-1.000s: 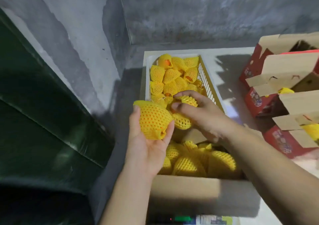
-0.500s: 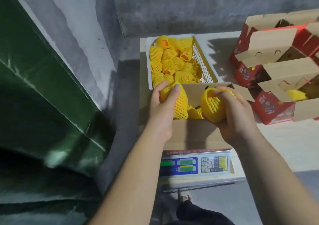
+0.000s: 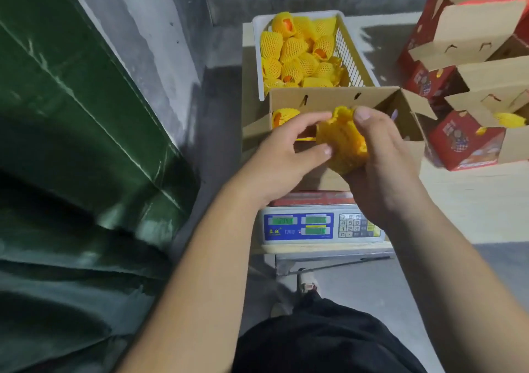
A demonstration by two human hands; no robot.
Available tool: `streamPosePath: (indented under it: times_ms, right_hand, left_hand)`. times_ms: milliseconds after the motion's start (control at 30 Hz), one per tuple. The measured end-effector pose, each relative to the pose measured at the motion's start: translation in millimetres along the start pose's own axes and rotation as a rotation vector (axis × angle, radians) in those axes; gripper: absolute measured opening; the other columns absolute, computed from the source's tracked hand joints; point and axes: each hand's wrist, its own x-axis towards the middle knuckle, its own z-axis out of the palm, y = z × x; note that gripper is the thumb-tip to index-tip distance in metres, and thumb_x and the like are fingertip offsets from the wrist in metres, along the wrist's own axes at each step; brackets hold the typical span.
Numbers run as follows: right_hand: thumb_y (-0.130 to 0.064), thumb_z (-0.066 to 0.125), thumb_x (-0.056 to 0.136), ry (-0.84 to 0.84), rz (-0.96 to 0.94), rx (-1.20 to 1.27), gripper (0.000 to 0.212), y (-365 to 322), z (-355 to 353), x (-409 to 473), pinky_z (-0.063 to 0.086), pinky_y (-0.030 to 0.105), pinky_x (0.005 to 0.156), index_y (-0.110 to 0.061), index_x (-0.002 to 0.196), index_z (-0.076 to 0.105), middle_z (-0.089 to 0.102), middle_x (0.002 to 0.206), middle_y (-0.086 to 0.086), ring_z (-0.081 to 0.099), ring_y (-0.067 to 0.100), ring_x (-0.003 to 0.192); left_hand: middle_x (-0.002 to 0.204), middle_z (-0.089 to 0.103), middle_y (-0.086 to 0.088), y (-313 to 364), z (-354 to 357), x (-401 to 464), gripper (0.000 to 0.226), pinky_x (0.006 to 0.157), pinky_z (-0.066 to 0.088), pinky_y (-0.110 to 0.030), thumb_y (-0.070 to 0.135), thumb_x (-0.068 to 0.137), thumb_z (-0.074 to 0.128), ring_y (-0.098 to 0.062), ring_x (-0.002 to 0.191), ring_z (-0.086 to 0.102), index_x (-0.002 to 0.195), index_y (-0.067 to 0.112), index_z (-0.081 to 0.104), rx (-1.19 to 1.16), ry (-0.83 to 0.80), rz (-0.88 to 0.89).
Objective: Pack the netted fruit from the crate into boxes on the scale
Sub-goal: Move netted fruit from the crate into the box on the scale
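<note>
1. Right now we are holding one netted fruit (image 3: 342,140) over the open cardboard box (image 3: 329,100) that is sitting on the scale (image 3: 320,225); our right hand (image 3: 383,166) is cupping it from below and the side with the thumb curled over the top, and our left hand (image 3: 282,157) is pinching the net's near edge between thumb and forefinger
2. We are judging the fruit as light enough for one hand and firm under a soft foam net; the net is giving the fingers good grip, but it is loose and can slide or ride up, so we are taking hold of the body of the fruit, not just the frilled rim
3. We are treating it as bruisable, so lowering it beats dropping it
4. Behind the box, the white crate (image 3: 355,66) is holding the pile of netted fruit (image 3: 297,54) waiting to be packed, some showing orange at the open end
5. Inside the box we are seeing only one other fruit (image 3: 282,115) at the far left; our hands and the near wall are hiding the rest, so we cannot tell how full it is
6. The green scale readouts are too blurred for us to read
7. At the right, red boxes (image 3: 463,140) with open flaps are running off the frame's edge, with a little yellow netting showing in one
</note>
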Motion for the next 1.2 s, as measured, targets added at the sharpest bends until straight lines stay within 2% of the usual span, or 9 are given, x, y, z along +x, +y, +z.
streamPosePath:
  times_ms: [100,167,367,500,633,833,900,1067,1200]
  right_hand:
    - [-0.025,0.051,0.098,-0.153,-0.013,0.039,0.033,5,15,-2,0.059,0.04,0.089,-0.023,0.131,0.057,0.067,0.124,0.01,0.066,0.024,0.118]
    - [-0.02,0.057,0.092,-0.207,-0.06,-0.016,0.04,7,18,-4,0.057,0.047,0.096,-0.027,0.131,0.058,0.064,0.13,0.012,0.063,0.03,0.124]
    - [-0.037,0.068,0.096,-0.219,-0.206,-0.118,0.034,9,18,-12,0.055,0.056,0.1,-0.03,0.128,0.059,0.064,0.128,0.006,0.063,0.029,0.124]
    - [-0.024,0.061,0.103,-0.227,-0.23,-0.046,0.026,7,18,-13,0.053,0.063,0.1,-0.019,0.128,0.057,0.066,0.12,0.008,0.066,0.031,0.117]
    - [-0.016,0.058,0.104,-0.229,-0.227,-0.006,0.024,4,18,-16,0.056,0.047,0.087,-0.015,0.128,0.055,0.066,0.111,0.006,0.066,0.025,0.104]
    - [-0.019,0.057,0.104,-0.258,-0.215,0.021,0.014,1,15,-19,0.055,0.038,0.078,-0.018,0.117,0.06,0.068,0.106,0.004,0.068,0.022,0.1]
    - [-0.028,0.061,0.101,-0.229,-0.238,-0.09,0.019,2,13,-17,0.056,0.04,0.08,-0.022,0.119,0.062,0.07,0.107,-0.001,0.068,0.021,0.102]
    - [-0.06,0.084,0.074,-0.251,-0.137,-0.377,0.075,3,0,-10,0.061,0.04,0.092,-0.035,0.137,0.051,0.068,0.116,-0.015,0.069,0.013,0.111]
    - [-0.051,0.085,0.075,-0.275,-0.088,-0.333,0.059,-11,-14,10,0.059,0.058,0.092,-0.03,0.126,0.063,0.073,0.117,0.004,0.071,0.03,0.11]
  left_hand:
    - [0.135,0.065,0.016,-1,-12,-9,0.045,0.099,0.051,-0.022,0.024,0.103,0.063,0.006,0.115,0.06,0.148,0.029,0.056,-0.031,0.139,0.062]
    - [0.135,0.066,0.014,0,-18,-16,0.044,0.102,0.052,-0.022,0.025,0.104,0.062,0.006,0.119,0.059,0.148,0.026,0.057,-0.033,0.189,0.093]
    - [0.14,0.062,0.008,6,-11,-30,0.044,0.107,0.048,-0.019,0.023,0.107,0.058,0.004,0.127,0.055,0.15,0.021,0.052,-0.085,0.194,0.137]
    - [0.142,0.061,-0.001,7,-3,-34,0.055,0.111,0.05,-0.036,0.013,0.102,0.066,-0.012,0.13,0.059,0.152,0.02,0.046,-0.179,0.111,0.135]
    - [0.14,0.06,-0.005,8,-1,-34,0.06,0.108,0.052,-0.041,-0.002,0.096,0.067,-0.017,0.129,0.059,0.149,0.018,0.047,-0.18,0.109,0.136]
    - [0.132,0.062,-0.002,8,0,-33,0.055,0.1,0.057,-0.033,0.002,0.092,0.073,-0.015,0.121,0.062,0.14,0.02,0.054,-0.136,0.151,0.165]
    - [0.132,0.062,-0.001,5,0,-31,0.055,0.1,0.057,-0.036,0.004,0.092,0.075,-0.016,0.122,0.062,0.138,0.026,0.055,-0.144,0.159,0.157]
    - [0.137,0.062,0.01,-2,-3,-26,0.063,0.096,0.06,-0.041,0.018,0.09,0.081,-0.012,0.122,0.064,0.137,0.045,0.049,-0.16,0.196,0.126]
    - [0.141,0.06,0.015,-3,2,-18,0.074,0.097,0.058,-0.032,0.033,0.087,0.084,-0.007,0.123,0.064,0.147,0.049,0.043,-0.215,0.141,0.075]
